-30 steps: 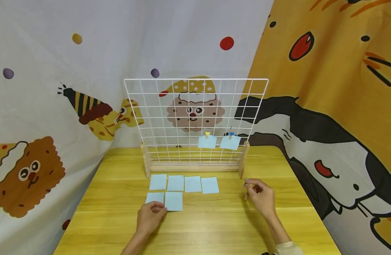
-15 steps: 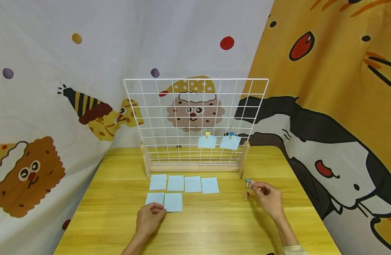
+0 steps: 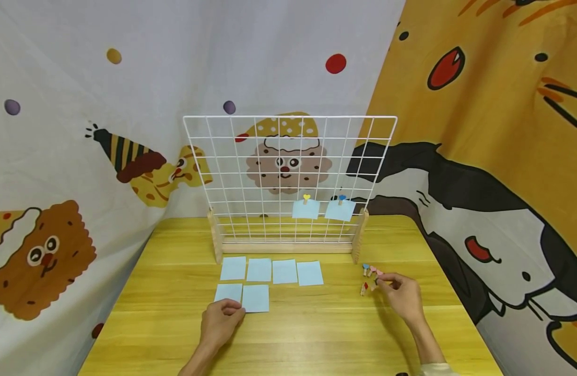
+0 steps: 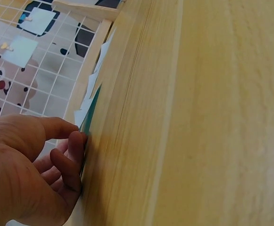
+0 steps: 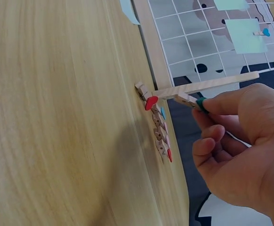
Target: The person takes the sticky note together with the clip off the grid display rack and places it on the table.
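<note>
My left hand (image 3: 220,324) pinches the near edge of a light blue sticky note (image 3: 256,298), the right one of two in the front row. In the left wrist view that note's teal underside (image 4: 92,110) shows, tilted up from the tabletop. Between thumb and forefinger of my right hand (image 3: 403,297) is a mini wooden clothespin (image 5: 186,100) with a green end, held above the table. Several more mini clothespins (image 5: 158,125) with coloured hearts lie close by in a line, and a red-heart clothespin (image 5: 151,102) lies at its end.
Behind the notes stands a white wire grid (image 3: 243,172) on a wooden base (image 3: 288,247). Two notes hang on it, one under a yellow-heart clip (image 3: 306,199), one under a blue-heart clip (image 3: 342,200). Several notes (image 3: 284,271) lie in a row before the base.
My right hand has drawn back to the right from the clothespins, uncovering them, with one between its fingers. The left hand has stayed nearly still at the note's edge.
</note>
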The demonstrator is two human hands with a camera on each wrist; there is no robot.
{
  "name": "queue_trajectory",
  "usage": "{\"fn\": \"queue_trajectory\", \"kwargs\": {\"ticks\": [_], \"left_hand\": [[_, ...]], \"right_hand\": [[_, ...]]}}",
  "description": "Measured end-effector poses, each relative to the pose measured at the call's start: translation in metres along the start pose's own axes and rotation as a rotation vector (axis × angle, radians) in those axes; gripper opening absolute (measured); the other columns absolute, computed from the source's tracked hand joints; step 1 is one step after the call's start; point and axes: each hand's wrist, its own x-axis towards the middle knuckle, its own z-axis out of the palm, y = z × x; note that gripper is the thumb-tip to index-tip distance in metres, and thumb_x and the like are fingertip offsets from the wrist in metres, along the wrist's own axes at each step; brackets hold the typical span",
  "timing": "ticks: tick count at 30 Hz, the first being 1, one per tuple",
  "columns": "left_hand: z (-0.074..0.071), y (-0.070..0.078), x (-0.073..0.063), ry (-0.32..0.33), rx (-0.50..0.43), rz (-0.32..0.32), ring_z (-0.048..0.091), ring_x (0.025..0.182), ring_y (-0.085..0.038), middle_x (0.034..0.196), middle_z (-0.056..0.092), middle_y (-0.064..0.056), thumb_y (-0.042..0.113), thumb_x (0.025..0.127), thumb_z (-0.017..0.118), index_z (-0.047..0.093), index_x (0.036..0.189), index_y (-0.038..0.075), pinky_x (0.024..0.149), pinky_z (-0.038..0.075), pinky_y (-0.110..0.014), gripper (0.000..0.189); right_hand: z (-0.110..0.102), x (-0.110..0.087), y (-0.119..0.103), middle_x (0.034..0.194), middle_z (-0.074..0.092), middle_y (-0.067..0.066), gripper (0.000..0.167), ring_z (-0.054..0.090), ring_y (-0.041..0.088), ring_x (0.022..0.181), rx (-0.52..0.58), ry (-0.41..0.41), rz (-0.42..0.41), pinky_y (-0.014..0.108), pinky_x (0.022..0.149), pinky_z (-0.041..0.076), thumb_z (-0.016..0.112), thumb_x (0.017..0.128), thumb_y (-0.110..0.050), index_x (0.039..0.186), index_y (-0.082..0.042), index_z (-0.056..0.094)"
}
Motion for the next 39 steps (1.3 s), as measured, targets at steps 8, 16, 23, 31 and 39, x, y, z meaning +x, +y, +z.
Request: {"fn": "queue_trajectory", "kwargs": {"ticks": [8, 16, 23, 31, 39], "left_hand": [[0.000, -0.002, 0.001, -0.007, -0.014, -0.006, 0.075, 0.072, -0.007, 0.082, 0.085, -0.001, 0.017, 0.091, 0.092, 0.085, 0.094, 0.011, 0.070, 0.054, -0.019, 0.010], [0.000, -0.002, 0.002, -0.002, -0.003, 0.001, 0.076, 0.074, -0.006, 0.082, 0.086, 0.000, 0.018, 0.090, 0.092, 0.085, 0.094, 0.013, 0.071, 0.054, -0.020, 0.009], [0.000, -0.002, 0.002, 0.002, -0.017, -0.003, 0.076, 0.074, -0.007, 0.084, 0.086, -0.001, 0.017, 0.090, 0.093, 0.085, 0.095, 0.011, 0.070, 0.054, -0.019, 0.010], [0.001, -0.002, 0.001, 0.015, -0.017, -0.001, 0.075, 0.073, -0.006, 0.084, 0.086, -0.001, 0.017, 0.091, 0.093, 0.086, 0.094, 0.011, 0.070, 0.054, -0.019, 0.010], [0.000, -0.002, 0.001, 0.033, -0.009, 0.006, 0.075, 0.072, -0.005, 0.083, 0.086, 0.000, 0.018, 0.091, 0.092, 0.086, 0.093, 0.013, 0.072, 0.054, -0.020, 0.009]], "right_hand": [[0.002, 0.002, 0.007, 0.112, 0.086, 0.017, 0.010, 0.066, 0.012, 0.081, -0.098, -0.117, 0.048, 0.025, 0.064, 0.051, 0.081, 0.102, -0.009, 0.108, -0.005, 0.088], [0.004, 0.002, 0.009, 0.105, 0.086, 0.013, 0.008, 0.076, 0.022, 0.094, -0.127, -0.158, 0.073, 0.026, 0.073, 0.056, 0.080, 0.102, -0.009, 0.105, -0.006, 0.087], [0.008, 0.003, 0.012, 0.102, 0.086, 0.012, 0.008, 0.078, 0.024, 0.095, -0.155, -0.153, 0.050, 0.029, 0.076, 0.057, 0.080, 0.101, -0.009, 0.103, -0.006, 0.087], [0.011, 0.005, 0.013, 0.102, 0.086, 0.013, 0.010, 0.078, 0.025, 0.095, -0.159, -0.160, 0.044, 0.033, 0.077, 0.058, 0.079, 0.102, -0.010, 0.105, -0.005, 0.087], [0.015, 0.004, 0.014, 0.099, 0.085, 0.010, 0.008, 0.076, 0.020, 0.093, -0.162, -0.153, 0.039, 0.030, 0.076, 0.056, 0.080, 0.102, -0.010, 0.103, -0.006, 0.086]]}}
